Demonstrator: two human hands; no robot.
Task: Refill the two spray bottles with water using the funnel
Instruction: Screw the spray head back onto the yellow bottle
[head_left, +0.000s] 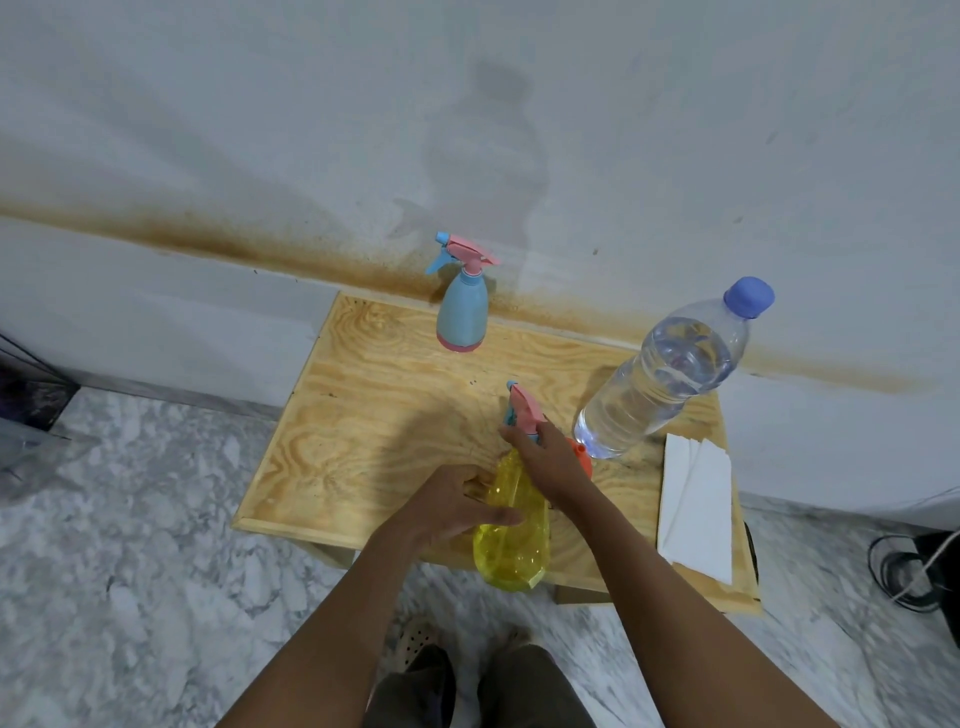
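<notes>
1. Down on the floor against the wall sits one low wooden table (374, 415), and everything for the job is on it.
2. Biggest item: one clear water bottle (670, 369) at the right rear, blue cap on and nearly full. That one looks heavy, with thin walls that give under a squeeze, so grab it round the middle.
3. Next, a small stack of white sheets (696, 509) lies at the right edge. I can't tell how many.
4. Now the action: the yellow spray bottle (511, 535) is at the near edge, see-through and looking empty, so light and easy to tip. The left hand (452, 499) wraps round its upper body to brace it. The right hand (545, 457) has its fingers closed about the neck under the pink trigger head (522, 410), right where it should unscrew.
5. Spray bottle number two of two, the blue spray bottle (462, 312), stands upright at the back edge, well apart and untouched.
6. Smallest is one orange funnel (584, 457), peeking out behind the right hand beside the water bottle's base. It's mostly hidden, probably light, rigid plastic.
</notes>
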